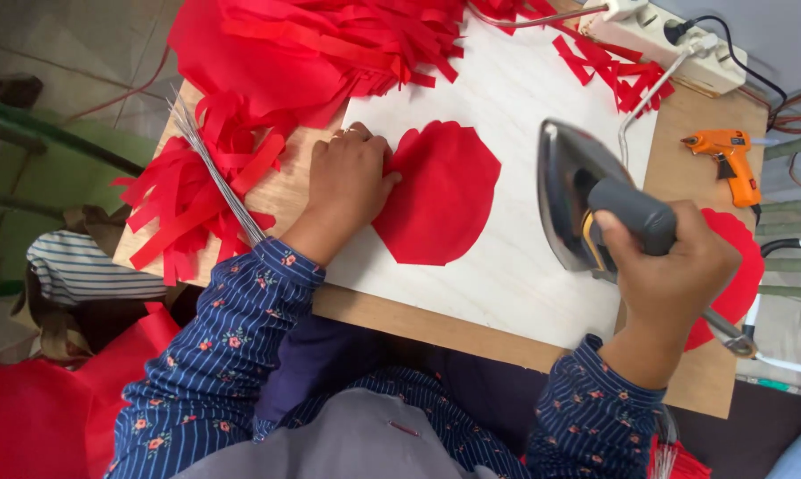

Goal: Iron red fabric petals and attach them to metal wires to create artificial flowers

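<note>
A red petal-shaped piece of fabric (440, 191) lies flat on a pale white board (524, 98). My left hand (347, 182) rests on the board with its fingers on the fabric's left edge. My right hand (671, 270) grips the dark handle of a metal clothes iron (578, 191), which is tilted up off the board to the right of the fabric, its soleplate facing left.
Heaps of red fabric strips (311, 44) cover the table's far left. A bundle of thin wires (214, 173) lies by the left edge. An orange glue gun (729, 160), a power strip (675, 40) and more red pieces (739, 275) sit on the right.
</note>
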